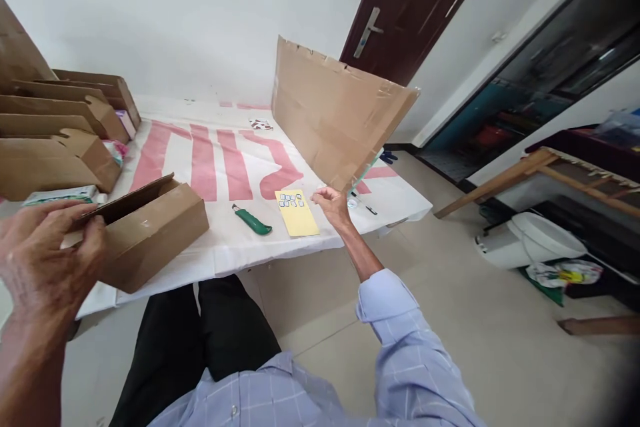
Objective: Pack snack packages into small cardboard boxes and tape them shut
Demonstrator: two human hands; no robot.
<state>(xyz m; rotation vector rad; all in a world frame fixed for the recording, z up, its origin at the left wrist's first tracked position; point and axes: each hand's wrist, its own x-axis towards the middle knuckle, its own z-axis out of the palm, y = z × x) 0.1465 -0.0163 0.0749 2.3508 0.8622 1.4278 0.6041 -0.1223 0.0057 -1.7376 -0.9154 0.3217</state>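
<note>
My left hand [53, 253] grips the upper edge of a small brown cardboard box [157, 233], thumb on the near side and fingers over the far side. The box lies at the table's front left, its long top slot showing dark inside. My right hand [331, 205] is closed in a pinch just right of a yellow sheet [301, 221] with several small dark-outlined labels on its upper part. Whatever is between those fingertips is too small to make out. A green utility knife [253, 221] lies between the box and the yellow sheet.
Several open cardboard boxes [60, 163] stand in a row at the left. Behind my right hand a large cardboard panel [340, 113] stands upright. A black pen [371, 209] lies near the table's right end. A white bucket [535, 240] is on the floor at right.
</note>
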